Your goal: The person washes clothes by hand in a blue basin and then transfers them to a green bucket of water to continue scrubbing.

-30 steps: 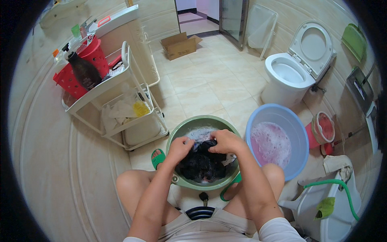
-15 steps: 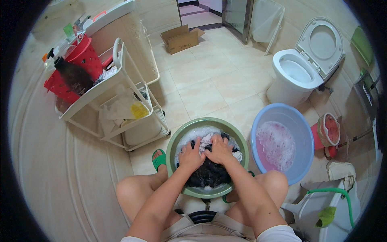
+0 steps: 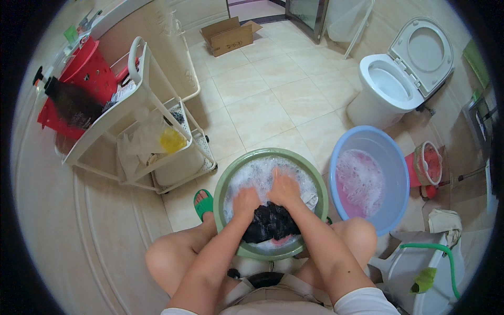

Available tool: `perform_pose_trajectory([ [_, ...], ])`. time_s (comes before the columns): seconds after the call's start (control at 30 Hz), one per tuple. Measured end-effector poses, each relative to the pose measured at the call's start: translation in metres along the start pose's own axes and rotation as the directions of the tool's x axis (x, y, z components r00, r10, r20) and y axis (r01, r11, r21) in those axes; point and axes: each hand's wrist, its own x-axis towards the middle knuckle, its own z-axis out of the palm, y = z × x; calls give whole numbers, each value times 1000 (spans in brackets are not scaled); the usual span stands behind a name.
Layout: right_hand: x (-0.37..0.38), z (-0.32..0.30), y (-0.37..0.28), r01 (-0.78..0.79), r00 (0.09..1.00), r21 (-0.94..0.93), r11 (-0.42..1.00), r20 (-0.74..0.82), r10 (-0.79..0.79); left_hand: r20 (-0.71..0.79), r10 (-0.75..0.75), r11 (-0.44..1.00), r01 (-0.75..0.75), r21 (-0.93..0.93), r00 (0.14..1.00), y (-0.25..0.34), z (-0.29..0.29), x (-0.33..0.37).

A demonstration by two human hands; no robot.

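A green basin (image 3: 219, 210) stands on the floor between my knees, with foamy water (image 3: 255, 176) in it. Both hands are in the basin, at the far edge of a wet black cloth (image 3: 270, 223). My left hand (image 3: 246, 202) touches the cloth's upper left side. To its right, my right hand (image 3: 284, 189) reaches into the suds. Motion smears the fingers of both, so their grip does not show. A piece of white cloth (image 3: 310, 200) lies by the basin's right wall, and something pink (image 3: 285, 240) shows at the near side.
At the right is a blue basin (image 3: 401, 210) of pinkish foamy water, with a red bucket (image 3: 413, 170) beyond it. A white toilet (image 3: 377, 107) stands at the far right. On the left is a cream trolley (image 3: 105, 152) with red baskets. A cardboard box (image 3: 231, 43) sits far back.
My hands have gone from lying spread on the cloth to blurred motion. The black cloth is bunched nearer me, and more foam shows at the far side. The view has shifted slightly.
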Motion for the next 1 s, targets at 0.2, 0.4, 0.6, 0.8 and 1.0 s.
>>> perform_pose_trajectory([
  [0.2,-18,-11,3,128,963,145,981,-253,-88,-115,129,990,-134,-32,985,-1,-15,-17],
  [0.4,-20,-57,11,175,983,-54,983,-53,-177,-228,390,920,-388,54,892,-18,-27,-39],
  [0.6,-62,-113,10,358,925,-43,933,-121,-360,-96,427,885,-394,247,899,-15,-61,-77],
  [0.8,-110,-147,12,317,937,95,944,-183,-296,-154,398,908,-365,207,904,-15,-95,-107],
  [1.0,-107,-136,41,335,937,83,939,71,-341,-16,508,834,-487,258,861,-24,-103,-106],
])
